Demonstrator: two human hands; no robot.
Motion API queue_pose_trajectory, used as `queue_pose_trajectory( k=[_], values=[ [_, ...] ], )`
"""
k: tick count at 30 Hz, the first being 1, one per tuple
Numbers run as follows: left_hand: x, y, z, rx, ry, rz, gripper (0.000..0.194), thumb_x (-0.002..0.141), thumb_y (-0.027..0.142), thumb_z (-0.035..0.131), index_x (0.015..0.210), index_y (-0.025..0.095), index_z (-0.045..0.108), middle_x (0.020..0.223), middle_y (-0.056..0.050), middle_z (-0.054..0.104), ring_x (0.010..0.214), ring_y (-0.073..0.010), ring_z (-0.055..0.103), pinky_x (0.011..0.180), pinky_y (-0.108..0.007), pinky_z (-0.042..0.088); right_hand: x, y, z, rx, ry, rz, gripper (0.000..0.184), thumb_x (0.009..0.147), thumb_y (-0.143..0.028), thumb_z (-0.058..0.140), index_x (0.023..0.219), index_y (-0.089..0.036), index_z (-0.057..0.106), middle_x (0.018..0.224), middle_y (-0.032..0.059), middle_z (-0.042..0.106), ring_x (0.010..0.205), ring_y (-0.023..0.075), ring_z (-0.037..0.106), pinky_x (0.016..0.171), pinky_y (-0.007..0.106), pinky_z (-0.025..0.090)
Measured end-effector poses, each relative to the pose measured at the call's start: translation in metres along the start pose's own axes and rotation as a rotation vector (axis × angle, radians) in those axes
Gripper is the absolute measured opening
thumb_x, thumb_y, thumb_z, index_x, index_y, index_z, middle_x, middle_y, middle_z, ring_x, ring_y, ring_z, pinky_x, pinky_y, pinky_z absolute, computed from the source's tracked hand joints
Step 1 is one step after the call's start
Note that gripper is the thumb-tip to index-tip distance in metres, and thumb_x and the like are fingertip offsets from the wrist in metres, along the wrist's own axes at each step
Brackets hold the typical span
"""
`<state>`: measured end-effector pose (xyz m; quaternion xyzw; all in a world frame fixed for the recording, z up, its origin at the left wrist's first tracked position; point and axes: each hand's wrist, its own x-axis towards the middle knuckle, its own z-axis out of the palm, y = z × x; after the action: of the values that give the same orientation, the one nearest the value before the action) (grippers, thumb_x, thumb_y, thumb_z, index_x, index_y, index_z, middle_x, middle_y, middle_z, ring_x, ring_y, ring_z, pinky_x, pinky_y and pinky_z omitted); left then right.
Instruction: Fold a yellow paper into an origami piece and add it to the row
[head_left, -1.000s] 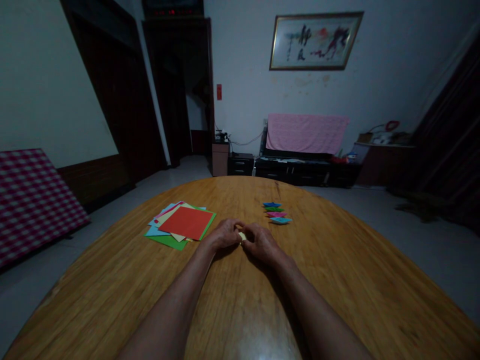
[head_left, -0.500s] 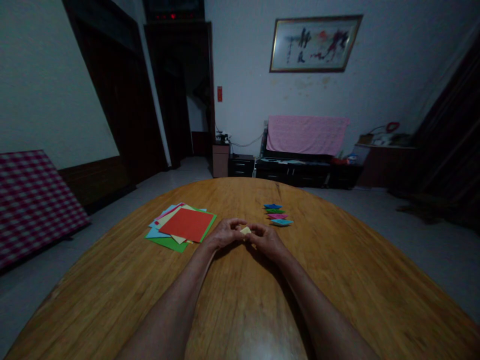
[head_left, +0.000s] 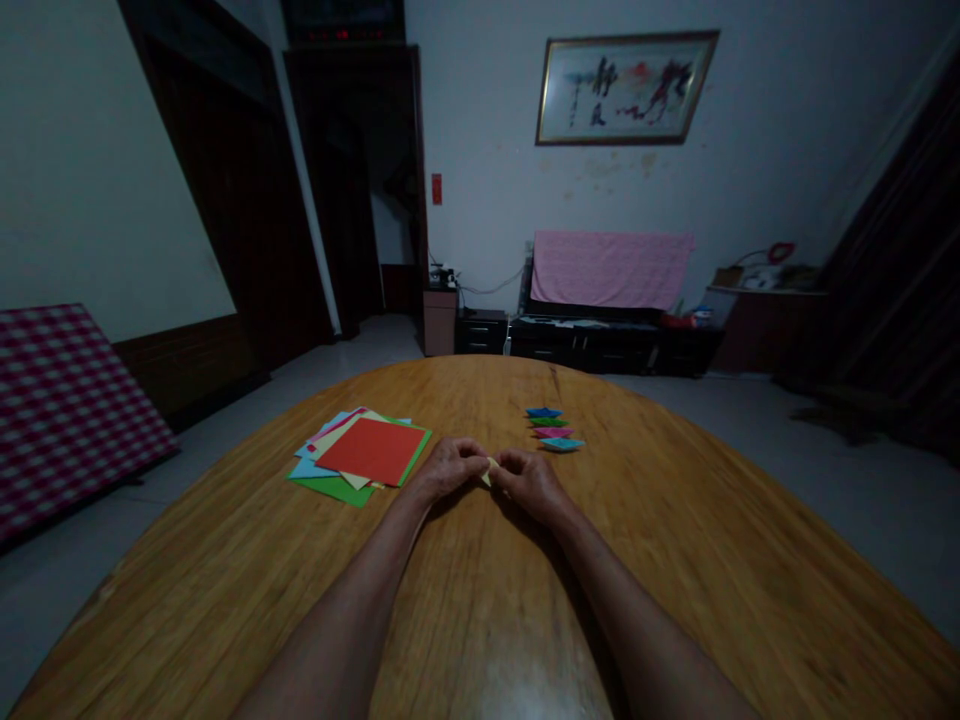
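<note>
1. Work in hand: small yellow paper (head_left: 487,477), folded, at the middle of the wooden table (head_left: 465,610), between the hands and just above or on the wood; can't tell which.
2. Left hand (head_left: 452,468): thumb and fingers closed on the left side of the yellow paper. Right hand (head_left: 531,482): fingertips pinched on its right side. Fingers cover most of the paper, so its folds can't be read.
3. Done, by my reading: four folded pieces, boat-like, set out in a row to the right of the hands and farther off. Far to near: blue piece (head_left: 543,412), green piece (head_left: 548,422), pink piece (head_left: 553,433), light blue piece (head_left: 562,445). Spaced close together.
4. Under way: the yellow one. Small and compact, so probably well along in its folding; not yet in the row.
5. Left over: loose pile of flat sheets to the left of the hands, red sheet (head_left: 373,450) on top, green sheet (head_left: 337,487) poking out at the near left. Whether any of these are meant for folding, can't say.
6. Count: folded pieces in row, four, one of each colour; yellow paper in hand, one; hands, two; red sheets showing, one. Pile overlaps too much for a sure total; green, cream, light blue and pink edges also show.
</note>
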<state>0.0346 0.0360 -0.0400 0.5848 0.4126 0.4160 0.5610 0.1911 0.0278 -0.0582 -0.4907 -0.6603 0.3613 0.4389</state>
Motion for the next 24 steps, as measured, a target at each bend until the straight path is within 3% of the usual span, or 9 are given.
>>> queue_pose_trajectory(
  k=[7, 13, 18, 24],
  values=[
    [0.0, 0.002, -0.002, 0.094, 0.019, 0.008, 0.012, 0.063, 0.023, 0.062, 0.068, 0.013, 0.061, 0.054, 0.004, 0.051, 0.048, -0.0064, 0.042, 0.048, -0.02, 0.029, 0.001, 0.001, 0.0, -0.021, -0.065, 0.015, 0.012, 0.07, -0.025, 0.059, 0.074, -0.015, 0.062, 0.063, -0.0007, 0.06, 0.054, 0.0102, 0.051, 0.05, 0.021, 0.038],
    [-0.003, 0.008, -0.001, 0.178, -0.032, -0.032, 0.014, 0.062, 0.024, 0.063, 0.07, 0.012, 0.065, 0.054, 0.004, 0.053, 0.049, -0.0071, 0.041, 0.049, -0.021, 0.028, 0.001, 0.002, 0.002, 0.002, -0.073, -0.001, 0.029, 0.072, -0.032, 0.06, 0.095, -0.015, 0.058, 0.064, -0.0017, 0.061, 0.052, 0.0108, 0.052, 0.047, 0.021, 0.038],
    [0.0, 0.004, 0.0, 0.206, -0.005, 0.049, 0.012, 0.063, 0.022, 0.058, 0.063, 0.011, 0.063, 0.055, 0.003, 0.051, 0.052, -0.0076, 0.041, 0.051, -0.021, 0.029, 0.001, 0.003, 0.002, -0.052, -0.049, -0.032, 0.027, 0.071, -0.029, 0.059, 0.094, -0.015, 0.061, 0.068, -0.001, 0.062, 0.057, 0.0115, 0.054, 0.051, 0.021, 0.041],
    [0.002, 0.003, -0.004, 0.207, -0.016, 0.053, 0.015, 0.066, 0.024, 0.055, 0.063, 0.012, 0.062, 0.054, 0.003, 0.049, 0.05, -0.0067, 0.039, 0.048, -0.02, 0.026, 0.0, -0.002, 0.002, -0.045, -0.076, -0.01, 0.028, 0.068, -0.022, 0.059, 0.095, -0.014, 0.062, 0.073, 0.0001, 0.062, 0.059, 0.0111, 0.054, 0.051, 0.021, 0.04]
  ],
)
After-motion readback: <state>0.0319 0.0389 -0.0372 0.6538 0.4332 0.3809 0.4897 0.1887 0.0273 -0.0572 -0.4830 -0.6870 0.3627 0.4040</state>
